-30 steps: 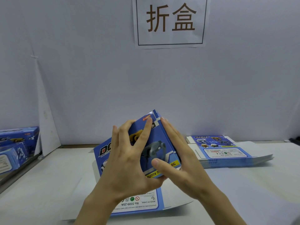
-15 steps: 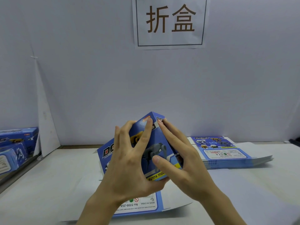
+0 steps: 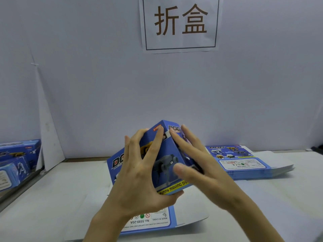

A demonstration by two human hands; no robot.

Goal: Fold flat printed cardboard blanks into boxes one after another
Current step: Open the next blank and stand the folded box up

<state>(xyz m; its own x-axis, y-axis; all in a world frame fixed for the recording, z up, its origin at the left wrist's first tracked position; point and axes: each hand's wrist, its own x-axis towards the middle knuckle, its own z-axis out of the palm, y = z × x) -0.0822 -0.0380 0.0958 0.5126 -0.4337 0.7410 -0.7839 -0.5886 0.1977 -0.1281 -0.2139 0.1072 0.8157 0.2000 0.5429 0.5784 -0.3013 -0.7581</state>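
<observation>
The half-raised cardboard blank (image 3: 162, 159) is held over the bench (image 3: 61, 198) at the centre of the view, its lower flap lying flat toward 6 o'clock. It is clasped by the left hand (image 3: 138, 177), with fingers curled on the printed face and the thumb hooked under the lower edge. The grip of the right hand (image 3: 197, 172) is wide, with straight fingers pressed on the side panel. The crease between them is best sharpened by even pressure along its whole length, and the panels squared before any flap is tucked. Flat blanks (image 3: 244, 163) are stacked at 3 o'clock, folded boxes (image 3: 15, 159) at 9 o'clock.
</observation>
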